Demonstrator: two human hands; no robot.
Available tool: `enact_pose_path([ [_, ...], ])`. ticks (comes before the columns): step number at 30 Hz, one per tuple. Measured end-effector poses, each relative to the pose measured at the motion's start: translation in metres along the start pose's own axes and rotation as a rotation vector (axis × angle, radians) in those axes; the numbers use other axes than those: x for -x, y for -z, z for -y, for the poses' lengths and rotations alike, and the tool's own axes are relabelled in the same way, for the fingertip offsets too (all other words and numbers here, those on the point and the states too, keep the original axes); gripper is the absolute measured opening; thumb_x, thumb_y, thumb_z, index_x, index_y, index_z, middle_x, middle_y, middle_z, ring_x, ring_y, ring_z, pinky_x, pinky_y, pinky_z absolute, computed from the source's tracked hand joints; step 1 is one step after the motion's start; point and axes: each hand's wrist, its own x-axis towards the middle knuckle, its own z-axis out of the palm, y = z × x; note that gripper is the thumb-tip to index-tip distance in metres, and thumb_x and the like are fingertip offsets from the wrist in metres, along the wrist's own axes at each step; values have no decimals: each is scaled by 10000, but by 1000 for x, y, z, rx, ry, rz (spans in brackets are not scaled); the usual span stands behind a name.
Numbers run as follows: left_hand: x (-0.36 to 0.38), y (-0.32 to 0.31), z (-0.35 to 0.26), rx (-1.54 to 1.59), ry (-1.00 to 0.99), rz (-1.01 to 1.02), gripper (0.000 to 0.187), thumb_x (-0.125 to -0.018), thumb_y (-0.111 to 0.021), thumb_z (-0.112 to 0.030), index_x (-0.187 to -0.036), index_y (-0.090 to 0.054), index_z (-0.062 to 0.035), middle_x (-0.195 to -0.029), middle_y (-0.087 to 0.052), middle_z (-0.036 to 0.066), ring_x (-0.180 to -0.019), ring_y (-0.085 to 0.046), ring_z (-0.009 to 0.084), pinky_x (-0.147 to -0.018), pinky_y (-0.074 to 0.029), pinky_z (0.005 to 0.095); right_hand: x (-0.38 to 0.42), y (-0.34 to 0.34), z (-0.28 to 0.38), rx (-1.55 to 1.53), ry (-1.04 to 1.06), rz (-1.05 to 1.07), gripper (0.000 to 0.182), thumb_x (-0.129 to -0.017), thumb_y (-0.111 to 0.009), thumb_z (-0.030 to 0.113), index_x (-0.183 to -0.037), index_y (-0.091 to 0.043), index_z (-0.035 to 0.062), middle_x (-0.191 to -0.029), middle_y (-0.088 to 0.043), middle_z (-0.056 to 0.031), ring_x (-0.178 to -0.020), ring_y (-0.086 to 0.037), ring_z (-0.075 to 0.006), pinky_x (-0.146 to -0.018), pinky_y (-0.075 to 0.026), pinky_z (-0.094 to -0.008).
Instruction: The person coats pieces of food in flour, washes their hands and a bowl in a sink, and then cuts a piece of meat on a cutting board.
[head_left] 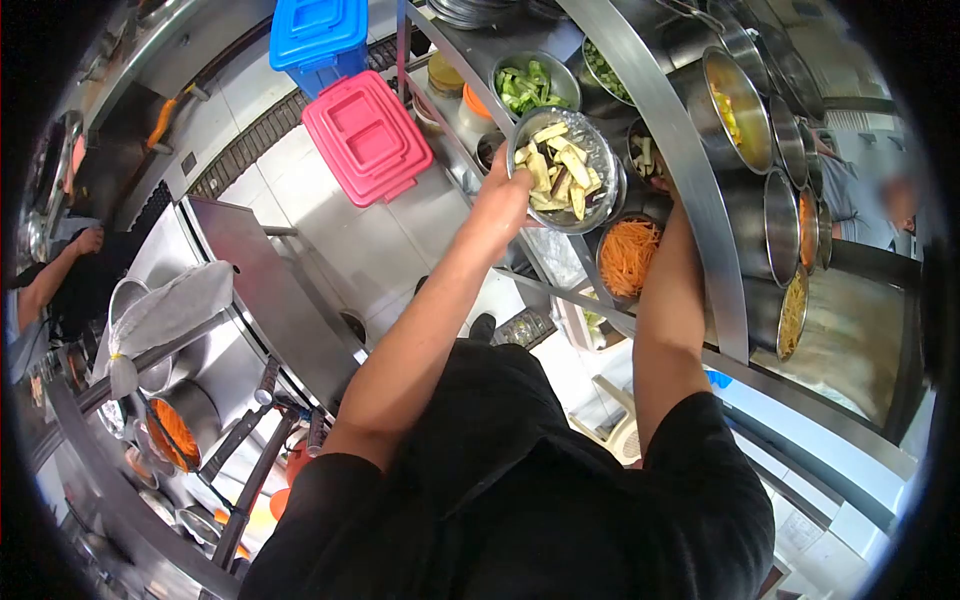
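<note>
My left hand (508, 195) grips the side of a metal bowl (602, 170) and holds it tilted in front of the shelf. Cut pale pieces with dark skin, which look like eggplant (556, 170), lie in it. My right hand (662, 183) reaches under the steel upper shelf edge (700, 170), close to a dark container (640, 135) with similar pale pieces; its fingers are mostly hidden. Just below that container, a bowl of shredded carrot (629, 255) sits by my right forearm. Behind the held bowl stands a bowl of green pepper pieces (527, 88).
Several metal pots (785, 225) line the upper shelf. A pink lidded bin (368, 138) and a blue lidded bin (320, 35) stand on the tiled floor. To the left is a steel counter with a cloth (172, 310) and a pot (190, 415). Other people's arms (55, 270) show at far left.
</note>
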Motion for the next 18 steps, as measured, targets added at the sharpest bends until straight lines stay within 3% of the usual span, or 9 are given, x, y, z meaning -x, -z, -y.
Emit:
enact_pose_path([
  [3, -6, -4, 8, -34, 8, 5, 693, -910, -466, -187, -1572, -264, -160, -1391, -517, 178, -1105, -656, 309, -797, -616, 467, 50, 18, 45, -294, -14, -3, 500, -815, -798, 102, -1285, -630, 73, -1156, -668, -60, -952, -672, -189, -784, -578, -290],
  [6, 5, -14, 5, 0, -4, 26, 681, -915, -461, -185, -1567, -268, -152, -1407, -516, 178, -1092, -664, 307, -786, -618, 458, 116, 27, 103, -452, -50, 153, 485, -818, -797, 99, -1275, -638, 73, -1147, -670, -57, -937, -676, -183, -763, -583, -279],
  [7, -2, -10, 19, -15, -16, 36, 614, -980, -467, -254, -1558, -288, -149, -1390, -541, 170, -1073, -675, 294, -776, -619, 450, 138, 28, 124, -470, -62, 240, 479, -819, -796, 97, -1271, -640, 73, -1144, -671, -56, -931, -677, -181, -756, -585, -275],
  [8, 5, -14, 19, -28, -19, 17, 595, -1000, -464, -294, -1552, -299, -147, -1372, -556, 165, -1066, -678, 289, -770, -620, 450, 155, 25, 136, -448, 16, 340, 367, -851, -783, 123, -1195, -658, 113, -1112, -663, -21, -916, -655, -133, -644, -560, -247],
  [9, 15, -17, 19, -43, -26, -7, 581, -1020, -461, -335, -1547, -309, -145, -1353, -570, 161, -1060, -681, 284, -763, -621, 450, 163, 11, 122, -563, 38, 472, 323, -851, -787, 131, -1144, -653, 104, -1147, -644, -35, -986, -627, -155, -765, -568, -287],
  [10, 24, -20, 17, -60, -35, -34, 570, -1040, -458, -375, -1542, -320, -143, -1334, -585, 157, -1054, -684, 279, -757, -622, 450, 163, 4, 111, -178, 633, 345, 364, -828, -794, 107, -1160, -646, 90, -1254, -605, -96, -1143, -595, -227, -954, -521, -338],
  [11, 26, -17, 28, -94, -66, -46, 577, -1060, -437, -466, -1527, -347, -140, -1309, -605, 148, -1055, -686, 270, -744, -622, 457, 181, 11, 123, -114, 664, 367, 407, -814, -794, 90, -1192, -643, 82, -1299, -577, -126, -1206, -568, -266, -1026, -470, -353],
  [14, 43, -9, 51, -109, -77, -62, 547, -1067, -431, -452, -1512, -371, -140, -1301, -613, 140, -1061, -685, 265, -738, -622, 466, 226, 25, 137, -85, 740, 450, 503, -787, -797, 67, -1266, -644, 96, -1416, -512, -183, -1334, -509, -334, -1112, -406, -380],
  [18, 101, -14, 76, -102, -187, -169, 486, -1073, -429, -416, -1470, -431, -137, -1262, -636, 122, -1054, -686, 247, -767, -614, 442, 268, 52, 119, -248, 737, 543, 370, -877, -697, 35, -1244, -653, 52, -1425, -552, -155, -1347, -515, -308, -1129, -386, -377],
])
